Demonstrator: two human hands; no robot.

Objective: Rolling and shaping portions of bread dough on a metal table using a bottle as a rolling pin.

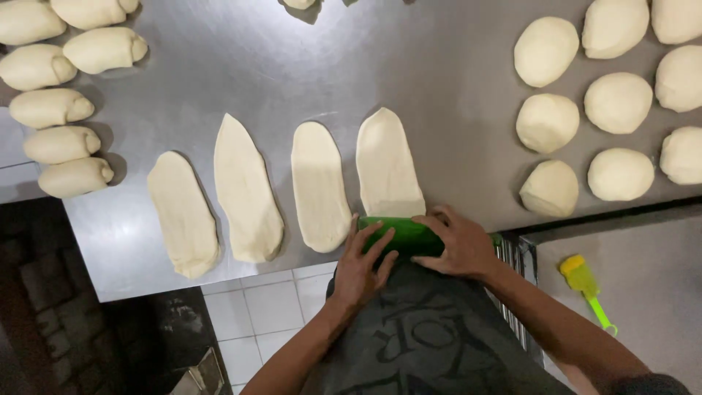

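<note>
Down at the near edge of the steel table (pixel 439 95), both hands rest on a green rolling pin (pixel 402 234). Left hand (pixel 362 267) lies flat on the pin's left part with fingers spread wide; right hand (pixel 457 245) curls over its right end, fingers bent on top. The pin lies crosswise, touching the near end of the rightmost flattened dough piece (pixel 387 164). 3 more flattened pieces lie side by side to its left (pixel 248 190), each a long oval, close but apart. Rolled dough logs (pixel 62 143) sit in a column at the far left. Round dough balls (pixel 618 102) are grouped at the right. A yellow and green brush (pixel 585 285) lies on a lower grey surface, well apart from the hands.
</note>
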